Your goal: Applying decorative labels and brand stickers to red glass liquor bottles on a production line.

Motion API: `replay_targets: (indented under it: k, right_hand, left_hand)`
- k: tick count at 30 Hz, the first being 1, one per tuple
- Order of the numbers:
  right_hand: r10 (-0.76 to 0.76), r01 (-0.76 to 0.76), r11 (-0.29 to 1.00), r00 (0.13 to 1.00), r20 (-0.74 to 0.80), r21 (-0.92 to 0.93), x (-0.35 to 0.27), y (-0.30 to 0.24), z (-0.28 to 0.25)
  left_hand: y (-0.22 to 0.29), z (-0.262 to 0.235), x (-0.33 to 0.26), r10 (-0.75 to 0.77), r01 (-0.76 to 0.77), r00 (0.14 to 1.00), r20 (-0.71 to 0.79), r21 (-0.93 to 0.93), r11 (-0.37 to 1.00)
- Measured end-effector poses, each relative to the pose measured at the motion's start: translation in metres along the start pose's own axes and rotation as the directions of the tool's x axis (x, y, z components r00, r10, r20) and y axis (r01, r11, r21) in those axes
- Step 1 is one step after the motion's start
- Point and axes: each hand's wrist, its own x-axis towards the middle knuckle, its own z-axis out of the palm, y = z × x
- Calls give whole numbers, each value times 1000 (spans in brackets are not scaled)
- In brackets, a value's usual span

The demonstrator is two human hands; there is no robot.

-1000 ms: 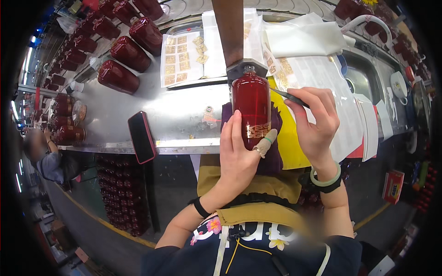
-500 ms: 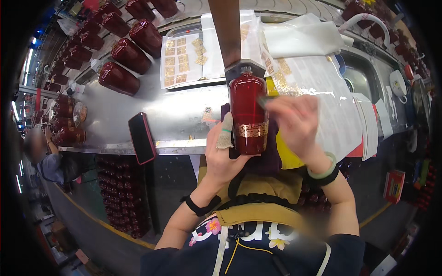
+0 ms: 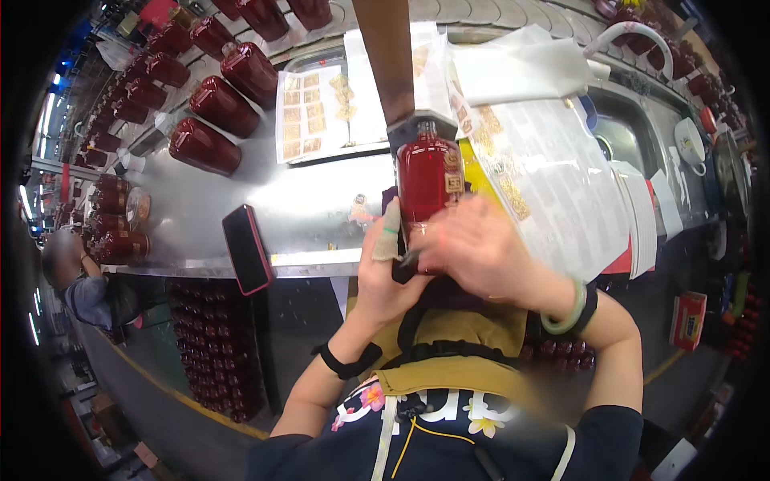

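A dark red glass bottle (image 3: 421, 180) lies in front of me with its neck pointing away, against a dark holder. Gold decals (image 3: 454, 175) run along its right side. My left hand (image 3: 381, 276) is closed around its lower left side, and a pale cloth finger cover (image 3: 387, 243) sits on one finger. Bent over the bottle's lower end, my right hand (image 3: 485, 248) is closed, with a small dark flat tool (image 3: 410, 258) showing at its fingertips. That hand hides much of the bottle's base. Yellow cloth (image 3: 473, 164) lies beside the bottle.
Sheets of gold decals (image 3: 309, 116) lie behind, and a large translucent sheet (image 3: 561, 184) is at right. A phone (image 3: 248, 248) rests at the counter's front edge. Red bottles (image 3: 204, 147) stand at left. A brown post (image 3: 387, 56) rises ahead. A person (image 3: 88, 284) sits far left.
My right hand has swept down and left, from the bottle's right side to its lower end. Gold decals now show along the bottle's upper right side.
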Motion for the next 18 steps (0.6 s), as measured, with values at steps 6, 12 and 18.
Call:
replay_targets:
  k: [6, 12, 18]
  right_hand:
    - [-42, -38, 932, 977, -210, -359, 27, 56, -15]
    - [-87, 81, 991, 995, -52, -109, 20, 32, 6]
    - [-33, 13, 958, 997, -66, -285, 7, 47, -7]
  left_hand:
    - [10, -3, 13, -74, 71, 996, 50, 64, 995]
    - [5, 11, 13, 3, -10, 997, -79, -95, 995]
    - [6, 6, 14, -63, 62, 998, -27, -52, 997]
